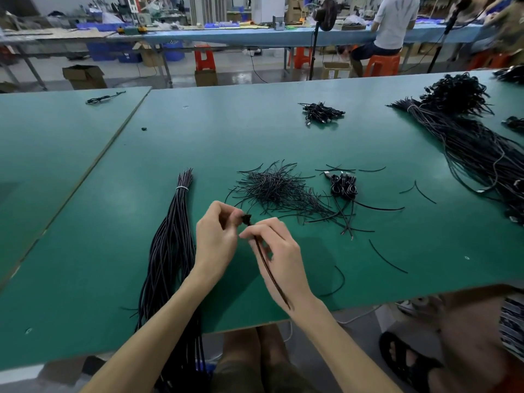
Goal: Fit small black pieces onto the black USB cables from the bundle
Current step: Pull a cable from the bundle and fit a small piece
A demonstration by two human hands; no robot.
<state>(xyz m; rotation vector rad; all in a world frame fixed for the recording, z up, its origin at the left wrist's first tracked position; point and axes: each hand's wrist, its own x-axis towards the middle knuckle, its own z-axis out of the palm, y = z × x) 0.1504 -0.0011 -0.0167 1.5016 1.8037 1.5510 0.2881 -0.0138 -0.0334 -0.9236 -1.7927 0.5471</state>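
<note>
Now mid-fit: left grip [217, 236] pinching piece [246, 218], right grip [279, 251] pinching cable [268, 269] beside it; nxt I'd align & push.

A green table [198, 137] carries a loose pile of short black wires [272, 185]. Left of the pile lies a tied cable bundle [175, 236]; just right, coiled USB cables [343, 187]; beyond it, a small cable heap [323, 112].
</note>
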